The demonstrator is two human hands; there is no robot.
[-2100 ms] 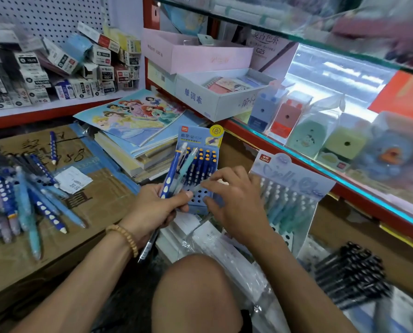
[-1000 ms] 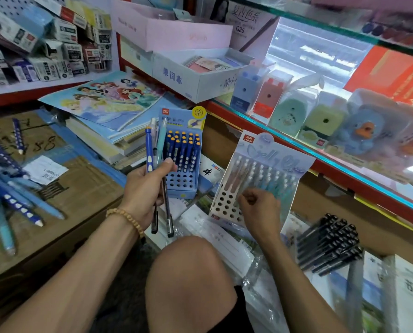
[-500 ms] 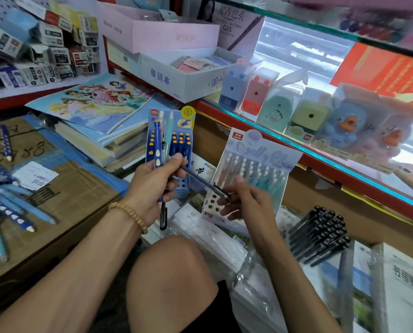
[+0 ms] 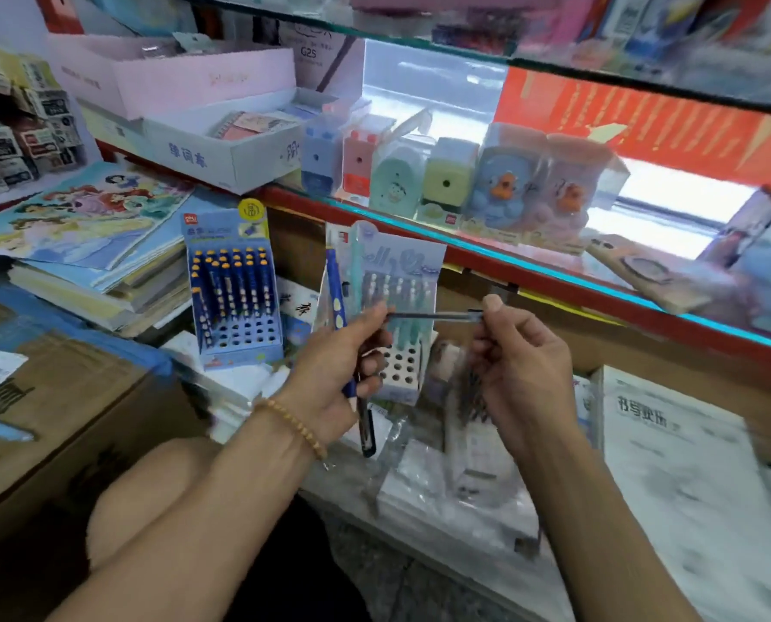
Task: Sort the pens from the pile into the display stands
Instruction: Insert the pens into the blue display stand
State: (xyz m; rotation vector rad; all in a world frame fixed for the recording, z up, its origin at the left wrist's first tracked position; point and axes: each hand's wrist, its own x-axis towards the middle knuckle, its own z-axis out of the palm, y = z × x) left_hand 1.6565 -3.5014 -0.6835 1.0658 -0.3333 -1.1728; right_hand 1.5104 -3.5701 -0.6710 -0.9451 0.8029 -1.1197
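I am pinching a thin dark pen [image 4: 435, 315] level between my left hand [image 4: 330, 374] and right hand [image 4: 520, 365], fingertips closed on each end, before the pale perforated stand [image 4: 399, 370]. My left fist is also gripping several blue pens [image 4: 336, 298].

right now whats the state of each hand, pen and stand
left hand: shut on blue pen and others
right hand: pinching dark pen
dark pen: level, held between both hands
blue pen: upright in left hand
blue stand: back rows full, front holes empty
pale stand: partly filled
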